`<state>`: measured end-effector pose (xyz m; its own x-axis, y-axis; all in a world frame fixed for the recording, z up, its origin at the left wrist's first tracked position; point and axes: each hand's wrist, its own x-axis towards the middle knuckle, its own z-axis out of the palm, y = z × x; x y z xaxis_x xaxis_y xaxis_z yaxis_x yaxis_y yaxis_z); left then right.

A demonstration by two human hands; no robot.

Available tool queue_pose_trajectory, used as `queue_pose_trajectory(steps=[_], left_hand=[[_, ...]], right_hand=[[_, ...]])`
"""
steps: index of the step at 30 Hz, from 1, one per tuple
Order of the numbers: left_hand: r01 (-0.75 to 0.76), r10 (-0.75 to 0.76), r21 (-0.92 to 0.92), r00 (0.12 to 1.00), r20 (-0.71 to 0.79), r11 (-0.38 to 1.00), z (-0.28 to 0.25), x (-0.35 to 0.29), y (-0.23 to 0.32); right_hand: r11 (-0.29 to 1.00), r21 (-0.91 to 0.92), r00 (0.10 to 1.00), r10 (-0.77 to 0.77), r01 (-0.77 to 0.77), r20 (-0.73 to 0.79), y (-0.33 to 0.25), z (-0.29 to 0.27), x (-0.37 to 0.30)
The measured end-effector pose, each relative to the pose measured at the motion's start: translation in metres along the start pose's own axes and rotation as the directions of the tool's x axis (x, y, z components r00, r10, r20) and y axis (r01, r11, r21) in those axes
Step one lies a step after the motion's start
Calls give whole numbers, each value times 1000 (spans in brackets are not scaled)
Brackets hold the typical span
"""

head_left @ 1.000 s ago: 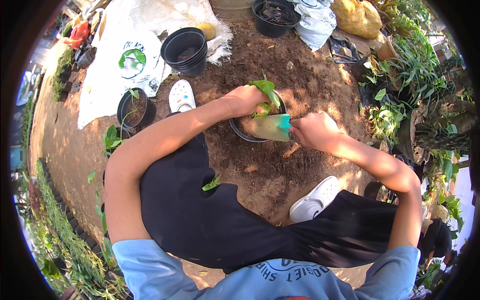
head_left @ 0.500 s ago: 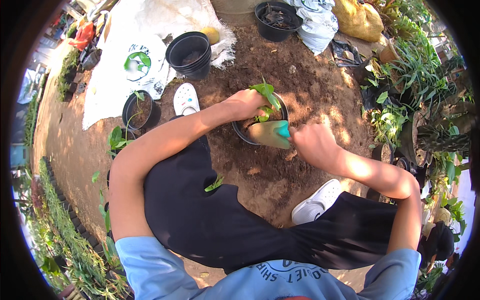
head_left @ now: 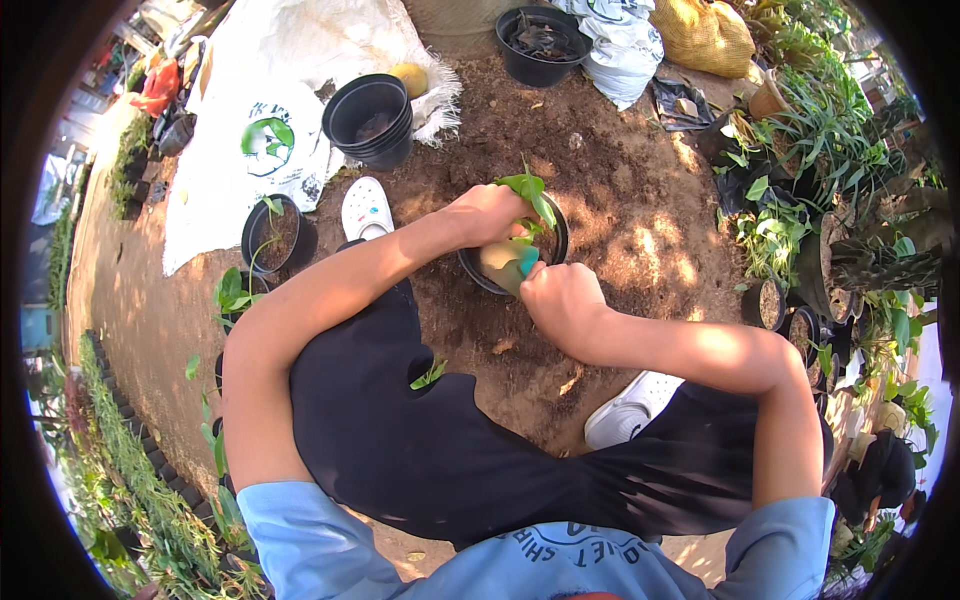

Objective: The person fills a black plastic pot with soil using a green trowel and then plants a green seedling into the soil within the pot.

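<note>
A black plant pot [head_left: 565,240] stands on the soil in front of me. My left hand [head_left: 490,214] reaches over its far left rim, fingers closed round the stem of a green leafy plant [head_left: 532,190] in it. My right hand [head_left: 566,304] grips a hand trowel [head_left: 503,264] with a teal part by the fingers. The trowel's broad, soil-coloured blade lies over the near part of the pot, tilted toward the plant. The handle is mostly hidden in my fist, and my left hand covers part of the stem.
Stacked black pots [head_left: 370,125] stand on a white sack sheet [head_left: 220,180]. A potted seedling [head_left: 272,235] is at left. Farther off are a pot of dark matter [head_left: 540,60] and a yellow sack [head_left: 705,38]. Potted plants [head_left: 775,235] line the right. My white clogs [head_left: 630,412] flank the soil.
My right hand has moved left with the trowel, bringing its blade farther over the pot. My left hand stays on the plant.
</note>
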<state>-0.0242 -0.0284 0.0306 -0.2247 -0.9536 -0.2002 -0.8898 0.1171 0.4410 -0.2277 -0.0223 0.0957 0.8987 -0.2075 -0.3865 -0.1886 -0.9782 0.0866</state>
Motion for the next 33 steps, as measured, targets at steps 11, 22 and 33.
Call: queue_pose_trajectory(steps=[11,22,33], left_hand=[[-168,157,-79,979,-127,983,7,-13,-11],[-391,293,247,888,354,887,-18,-42,41],[-393,75,430,802,592,813,-12,-50,86]], right_hand=[[981,193,988,-10,-20,152,43,-1,-41],[822,398,832,152,-406,534,181,-64,-60],[861,498,991,-40,98,-125,171,-11,22]])
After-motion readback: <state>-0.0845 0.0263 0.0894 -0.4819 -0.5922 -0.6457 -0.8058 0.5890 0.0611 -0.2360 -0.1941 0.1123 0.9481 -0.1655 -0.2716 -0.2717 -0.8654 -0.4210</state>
